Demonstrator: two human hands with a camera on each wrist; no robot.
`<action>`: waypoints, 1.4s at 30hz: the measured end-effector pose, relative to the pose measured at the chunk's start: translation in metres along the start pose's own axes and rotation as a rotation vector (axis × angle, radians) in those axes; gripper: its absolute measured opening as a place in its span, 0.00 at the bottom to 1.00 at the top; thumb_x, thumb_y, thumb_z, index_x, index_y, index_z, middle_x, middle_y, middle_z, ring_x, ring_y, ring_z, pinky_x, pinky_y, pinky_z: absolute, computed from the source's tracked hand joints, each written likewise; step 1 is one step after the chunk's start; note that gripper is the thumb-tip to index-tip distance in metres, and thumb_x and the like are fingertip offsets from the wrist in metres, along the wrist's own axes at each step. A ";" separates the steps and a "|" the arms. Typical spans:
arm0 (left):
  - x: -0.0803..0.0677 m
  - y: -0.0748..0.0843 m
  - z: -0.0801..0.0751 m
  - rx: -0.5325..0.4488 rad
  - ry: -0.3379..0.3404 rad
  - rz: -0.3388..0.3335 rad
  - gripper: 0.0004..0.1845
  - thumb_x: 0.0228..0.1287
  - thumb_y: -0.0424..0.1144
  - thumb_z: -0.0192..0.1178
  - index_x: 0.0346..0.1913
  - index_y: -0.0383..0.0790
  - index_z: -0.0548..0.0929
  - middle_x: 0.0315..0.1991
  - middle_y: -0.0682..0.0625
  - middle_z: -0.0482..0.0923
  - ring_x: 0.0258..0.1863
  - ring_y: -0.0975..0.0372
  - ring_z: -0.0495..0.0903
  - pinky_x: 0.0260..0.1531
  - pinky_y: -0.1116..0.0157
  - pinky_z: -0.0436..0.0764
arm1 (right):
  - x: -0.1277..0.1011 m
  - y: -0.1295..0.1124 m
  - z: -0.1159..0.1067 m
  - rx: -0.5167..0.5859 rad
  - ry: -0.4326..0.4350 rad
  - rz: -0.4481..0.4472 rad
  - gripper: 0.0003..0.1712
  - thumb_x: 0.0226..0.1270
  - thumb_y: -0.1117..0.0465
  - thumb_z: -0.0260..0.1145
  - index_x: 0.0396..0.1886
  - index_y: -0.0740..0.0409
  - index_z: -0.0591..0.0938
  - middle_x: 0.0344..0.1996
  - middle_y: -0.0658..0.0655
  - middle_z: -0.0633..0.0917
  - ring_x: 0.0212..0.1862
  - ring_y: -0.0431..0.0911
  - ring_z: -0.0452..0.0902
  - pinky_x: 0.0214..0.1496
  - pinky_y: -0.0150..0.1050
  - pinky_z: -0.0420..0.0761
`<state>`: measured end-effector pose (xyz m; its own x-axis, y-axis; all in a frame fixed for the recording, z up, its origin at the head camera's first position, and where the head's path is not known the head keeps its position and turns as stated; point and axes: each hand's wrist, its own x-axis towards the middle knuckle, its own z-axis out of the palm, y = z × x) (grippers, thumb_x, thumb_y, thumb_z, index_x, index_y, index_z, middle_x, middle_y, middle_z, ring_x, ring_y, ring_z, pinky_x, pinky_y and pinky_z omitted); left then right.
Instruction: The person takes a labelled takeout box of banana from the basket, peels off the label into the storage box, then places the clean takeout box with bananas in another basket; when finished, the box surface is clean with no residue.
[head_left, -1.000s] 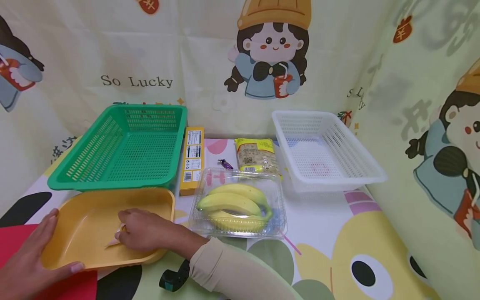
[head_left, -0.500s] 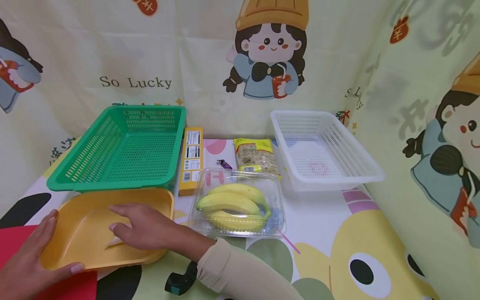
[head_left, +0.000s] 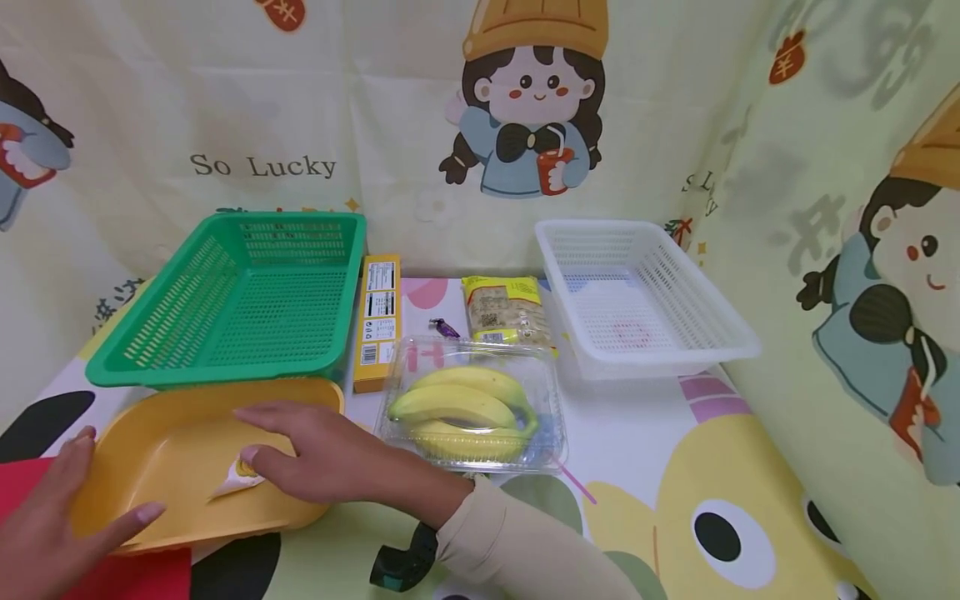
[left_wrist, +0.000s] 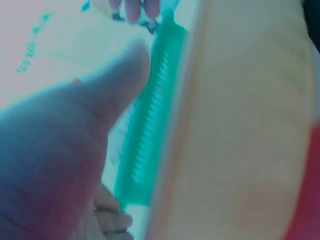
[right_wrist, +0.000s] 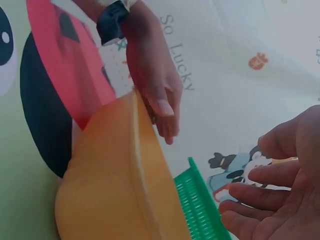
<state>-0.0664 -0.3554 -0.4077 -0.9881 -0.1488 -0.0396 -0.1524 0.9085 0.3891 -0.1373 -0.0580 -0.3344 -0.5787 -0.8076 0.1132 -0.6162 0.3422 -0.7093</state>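
Note:
A yellow-orange plastic basin (head_left: 176, 433) stands at the front left of the table. On its floor lies a small white pointed packet (head_left: 237, 478) with an orange-yellow print, partly hidden by my right hand. That right hand (head_left: 322, 454) hovers over the basin, fingers extended and thumb apart, holding nothing. In the right wrist view its loose fingers (right_wrist: 250, 197) show spread. My left hand (head_left: 63, 517) is at the basin's left end, its thumb over the front rim and its fingers along the left side. The left wrist view shows the basin's outer wall (left_wrist: 245, 125) beside the thumb.
A green basket (head_left: 225, 325) stands behind the basin and a white basket (head_left: 645, 308) at the back right. Between them are a yellow box (head_left: 377, 325), a purple-wrapped candy (head_left: 445, 327), a yellow packet (head_left: 506, 308) and a clear clamshell with bananas (head_left: 465, 412).
My right hand has let go of the white packet, opened its fingers and drawn slightly right. The packet stays in the basin. The left hand has shifted a little outward from the rim.

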 end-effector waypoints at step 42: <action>0.011 0.192 0.020 -0.372 -0.073 0.553 0.52 0.63 0.57 0.63 0.78 0.40 0.44 0.78 0.48 0.40 0.74 0.47 0.45 0.63 0.39 0.59 | -0.103 0.044 -0.070 0.088 0.276 -0.018 0.26 0.74 0.61 0.58 0.70 0.49 0.71 0.68 0.47 0.71 0.69 0.36 0.60 0.67 0.41 0.65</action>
<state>-0.1067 -0.1744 -0.3518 -0.9195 0.3386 0.1998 0.3815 0.6463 0.6609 -0.1421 0.0737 -0.3282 -0.6993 -0.6477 0.3025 -0.5856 0.2763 -0.7621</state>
